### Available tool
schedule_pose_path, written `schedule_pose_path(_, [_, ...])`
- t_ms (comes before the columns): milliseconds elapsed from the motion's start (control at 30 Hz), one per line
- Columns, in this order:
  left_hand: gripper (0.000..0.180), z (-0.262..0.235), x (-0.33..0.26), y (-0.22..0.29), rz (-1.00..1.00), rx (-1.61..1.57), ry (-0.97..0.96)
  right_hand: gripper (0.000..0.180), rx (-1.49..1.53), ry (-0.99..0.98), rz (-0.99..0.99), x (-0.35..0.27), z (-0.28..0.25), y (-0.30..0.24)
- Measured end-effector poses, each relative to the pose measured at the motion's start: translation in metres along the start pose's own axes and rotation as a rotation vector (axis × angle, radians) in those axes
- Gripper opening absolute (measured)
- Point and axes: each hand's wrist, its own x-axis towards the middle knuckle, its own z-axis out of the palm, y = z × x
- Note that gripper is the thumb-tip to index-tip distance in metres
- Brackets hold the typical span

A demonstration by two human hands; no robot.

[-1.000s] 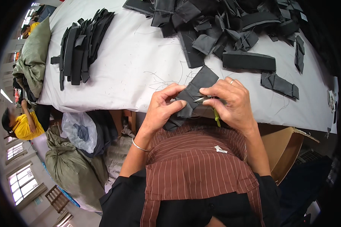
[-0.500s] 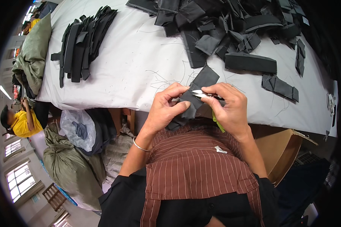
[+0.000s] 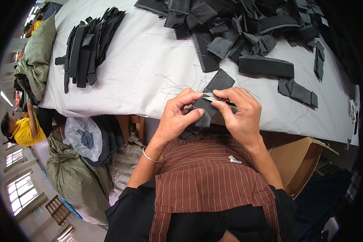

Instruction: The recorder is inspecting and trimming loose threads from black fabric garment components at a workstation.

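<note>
Dark fabric piece (image 3: 221, 80) in hand at the near edge of a white-covered table (image 3: 141, 76).
From left: a stack of dark strips (image 3: 84, 54) lies on the cover; the left hand (image 3: 176, 115) pinches the fabric piece between thumb and fingers; the right hand (image 3: 243, 115) grips a pointed metal tool (image 3: 210, 97), tip over the fabric beside the left fingertips, contact unclear; beyond, a loose heap of dark pieces (image 3: 234, 28); below the table edge, an open cardboard box (image 3: 296, 161).
</note>
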Motion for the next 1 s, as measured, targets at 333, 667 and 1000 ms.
schedule_pose_path(333, [0.026,0.011,-0.013,0.027,0.523,0.279,0.307,0.035,0.477,-0.163,0.094,0.015,-0.029,-0.016])
schedule_pose_path(667, [0.009,0.009,-0.027,0.008,0.484,0.094,0.235,0.051,0.438,-0.227,-0.074,0.001,-0.022,-0.024])
schedule_pose_path(1000, [0.004,0.019,-0.044,0.041,0.478,0.340,0.316,0.029,0.445,-0.199,-0.218,0.004,-0.033,-0.031])
